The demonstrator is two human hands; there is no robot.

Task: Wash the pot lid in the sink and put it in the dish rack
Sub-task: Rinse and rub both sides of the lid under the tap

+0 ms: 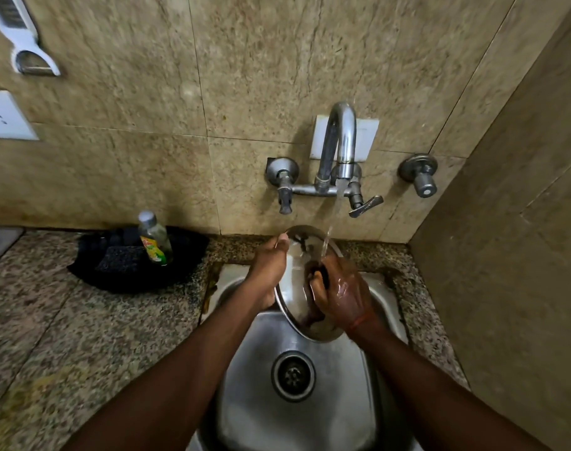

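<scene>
While water runs from the tap (341,148) onto it, you hold the pot lid (297,275) tilted above the steel sink (297,428), at about twelve o'clock from the drain (293,375). Your left hand (268,265) grasps the lid by its rim at nine o'clock, fingers curled behind the edge and the thumb near the top. Your right hand (341,292) presses against the lid's face at about four o'clock, wet and shining, with its fingers bent around something dark; you cannot tell from this view whether that is a scrubber or the lid's knob. The stream lands on the lid's upper part at about one o'clock, just above your right hand. A thin red thread (359,323) circles your right wrist. On the speckled stone counter (82,320), at nine o'clock from the lid and well apart from it, a black tray (183,252) holds a dark scouring pad (118,260) and a bottle of dish soap (155,240) leaning slightly. Both forearms reach in from six o'clock over the basin.
</scene>
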